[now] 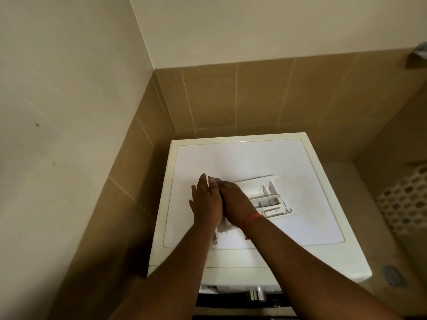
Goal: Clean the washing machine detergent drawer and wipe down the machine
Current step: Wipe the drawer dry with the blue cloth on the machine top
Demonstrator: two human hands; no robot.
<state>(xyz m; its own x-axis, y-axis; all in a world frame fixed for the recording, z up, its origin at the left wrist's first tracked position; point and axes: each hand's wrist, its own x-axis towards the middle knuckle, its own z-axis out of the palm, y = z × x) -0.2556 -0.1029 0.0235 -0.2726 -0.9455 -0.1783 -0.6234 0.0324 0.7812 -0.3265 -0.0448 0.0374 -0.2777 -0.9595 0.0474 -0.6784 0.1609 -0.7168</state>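
Note:
The white washing machine (300, 227) stands in a tiled corner. Its detergent drawer (269, 200), white with several compartments, lies at an angle on the machine's top. Both hands meet over the drawer's left part and hide it. My left hand (205, 202) is flat, fingers straight, its edge against my right hand. My right hand (235, 204) curls down over the drawer, and a small pale-grey bit of cloth (217, 180) pokes out at its fingertips. A whitish piece (220, 232) shows below the wrists; whether it is cloth or drawer front is unclear.
Brown tiled walls (231, 100) close in behind and to the left of the machine. A white perforated basket (404, 204) stands to the right, with a floor drain (392, 274) near it. The drawer slot and a metal part (256, 294) show at the machine's front.

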